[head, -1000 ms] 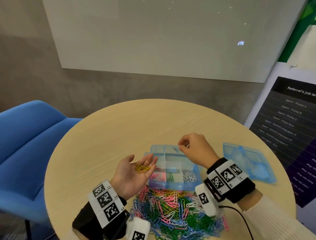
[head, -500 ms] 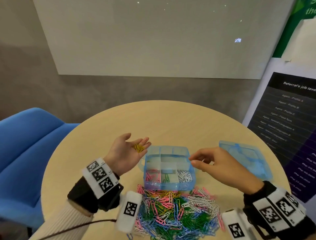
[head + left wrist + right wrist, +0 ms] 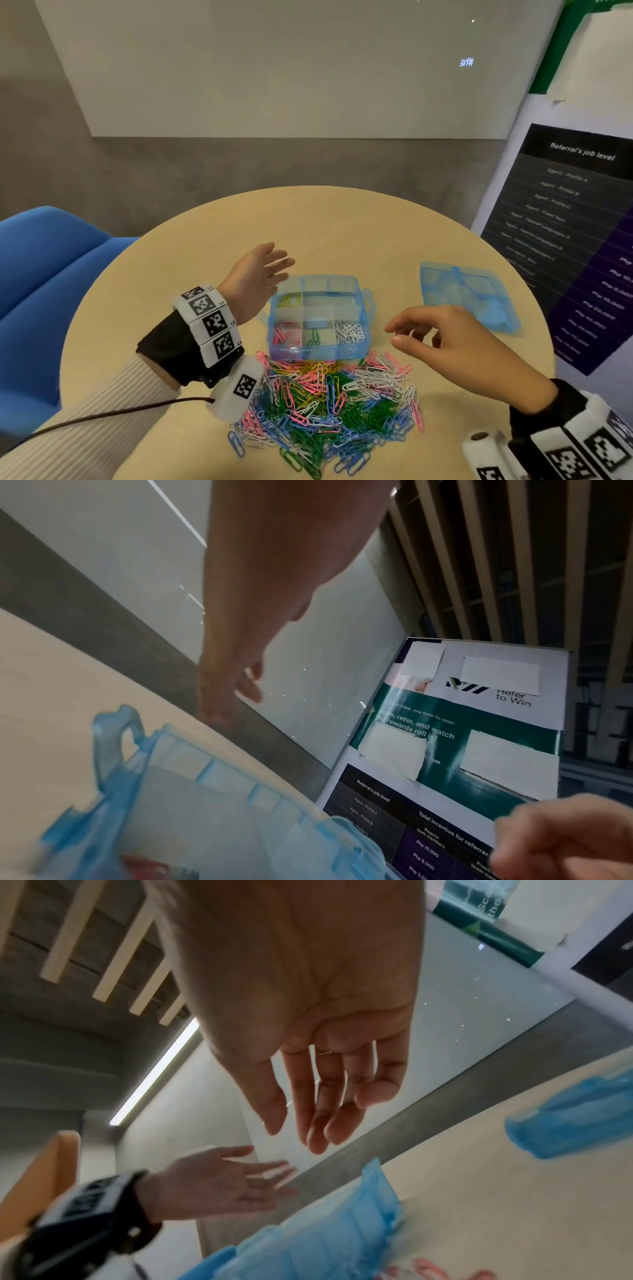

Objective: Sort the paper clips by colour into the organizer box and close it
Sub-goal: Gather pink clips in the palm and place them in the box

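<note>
Head view. Round light-wood table [image 3: 342, 219]. One translucent blue plastic organizer box [image 3: 319, 354] sits open, centred toward the near edge. Its compartments: yellow paper clips [image 3: 288, 300] in the middle-left cell; pink paper clips [image 3: 283, 334] in the near-left cell; a few green paper clips [image 3: 314, 337] in the near-middle cell; white paper clips [image 3: 349, 331] in the near-right cell. The far row of three cells looks unfilled; the middle-row centre and right cells cannot be read clearly. One detached translucent blue lid [image 3: 466, 296] lies flat near the right edge, well apart from the box. One loose heap of mixed paper clips [image 3: 325, 404] (green, blue, pink, yellow, white; too many to count) touches the box's near wall and runs toward the near edge.

Left hand [image 3: 255, 279] hovers over the box's far-left corner, fingers straight and slightly spread, holding nothing. Right hand [image 3: 445, 337] hovers to the right of the box, fingers loosely bent and apart, holding nothing.

Left wrist view. The left hand [image 3: 274, 593] has its fingers extended above the organizer box [image 3: 212, 791]; picture blurred, cell contents unreadable.

Right wrist view. The right hand [image 3: 308, 1001] shows an open palm, fingers straight, slightly parted. The left hand [image 3: 219, 1180] is beyond it, fingers spread.
</note>
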### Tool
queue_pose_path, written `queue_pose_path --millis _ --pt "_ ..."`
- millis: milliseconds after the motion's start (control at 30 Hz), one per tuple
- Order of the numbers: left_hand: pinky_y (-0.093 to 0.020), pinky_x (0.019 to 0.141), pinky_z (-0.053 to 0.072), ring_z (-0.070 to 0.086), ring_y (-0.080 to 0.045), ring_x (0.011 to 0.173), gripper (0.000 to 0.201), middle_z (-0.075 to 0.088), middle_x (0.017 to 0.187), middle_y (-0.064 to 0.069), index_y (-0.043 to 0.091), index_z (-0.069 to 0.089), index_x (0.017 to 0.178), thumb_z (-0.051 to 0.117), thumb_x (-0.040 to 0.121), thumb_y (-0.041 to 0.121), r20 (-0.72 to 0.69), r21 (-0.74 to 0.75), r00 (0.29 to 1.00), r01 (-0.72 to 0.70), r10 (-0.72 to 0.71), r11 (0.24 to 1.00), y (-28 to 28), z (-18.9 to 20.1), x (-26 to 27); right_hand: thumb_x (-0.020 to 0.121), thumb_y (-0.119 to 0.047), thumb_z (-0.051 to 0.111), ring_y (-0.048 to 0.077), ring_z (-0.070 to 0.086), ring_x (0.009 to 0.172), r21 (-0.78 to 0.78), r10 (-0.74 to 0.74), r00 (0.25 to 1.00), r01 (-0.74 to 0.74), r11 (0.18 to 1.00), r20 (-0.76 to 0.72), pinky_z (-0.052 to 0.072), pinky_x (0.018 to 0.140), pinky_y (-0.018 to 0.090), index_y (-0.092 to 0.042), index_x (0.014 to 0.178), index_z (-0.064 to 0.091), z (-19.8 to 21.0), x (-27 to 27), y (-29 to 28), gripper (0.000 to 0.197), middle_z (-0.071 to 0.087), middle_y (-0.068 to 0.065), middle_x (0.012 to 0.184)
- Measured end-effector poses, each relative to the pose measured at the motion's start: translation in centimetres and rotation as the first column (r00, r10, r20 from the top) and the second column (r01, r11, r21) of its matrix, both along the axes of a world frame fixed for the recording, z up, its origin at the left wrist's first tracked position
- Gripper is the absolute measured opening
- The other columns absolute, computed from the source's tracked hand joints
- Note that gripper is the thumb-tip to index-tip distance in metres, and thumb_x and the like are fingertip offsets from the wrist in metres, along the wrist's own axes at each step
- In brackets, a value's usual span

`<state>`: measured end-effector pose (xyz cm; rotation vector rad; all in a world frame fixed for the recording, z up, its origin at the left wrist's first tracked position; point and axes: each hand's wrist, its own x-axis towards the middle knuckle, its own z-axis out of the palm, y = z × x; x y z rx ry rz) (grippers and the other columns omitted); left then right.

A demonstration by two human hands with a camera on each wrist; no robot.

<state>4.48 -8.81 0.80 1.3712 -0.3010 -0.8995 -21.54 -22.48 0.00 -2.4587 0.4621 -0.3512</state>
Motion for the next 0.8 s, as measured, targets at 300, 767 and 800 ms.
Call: queue_pose_path --millis 300,767,800 --pt "-0.038 0.096 0.048 0.066 -0.022 0.107 0.029 0.068 0.118 -0.006 0.012 0.062 0.121 0.040 0.103 0.020 0.442 0.262 0.780 0.360 -0.443 0.895 3.1 -0.1 -4.2 0.093 -0.040 0.058 -0.001 0.056 0.072 -0.255 -0.104 0.980 0.059 0.965 -0.167 0.048 0.070 0.025 -0.028 0.103 0.068 -2.7 1.8 -2.2 0.019 0.063 -0.018 0.087" --pt "-0.006 0.071 0.038 0.055 -0.003 0.089 0.018 0.060 0.104 0.011 0.026 0.068 0.109 0.064 0.092 0.023 0.764 0.530 0.154 0.407 -0.627 0.744 4.8 -2.4 -8.2 0.101 -0.046 0.039 0.022 0.036 0.126 -0.485 -0.126 0.970 0.011 0.874 -0.206 0.040 0.095 0.038 -0.020 0.138 0.044 -3.6 5.7 1.2 0.046 0.039 0.005 0.134" --pt "-0.007 0.074 0.039 0.055 -0.003 0.090 0.019 0.060 0.104 0.011 0.026 0.068 0.109 0.065 0.091 0.023 0.760 0.547 0.115 0.417 -0.639 0.726 4.7 -2.6 -8.5 0.100 -0.046 0.039 0.023 0.034 0.128 -0.489 -0.124 0.975 0.017 0.872 -0.187 0.038 0.097 0.038 -0.019 0.137 0.045 -3.7 5.9 1.2 0.045 0.037 0.006 0.138"
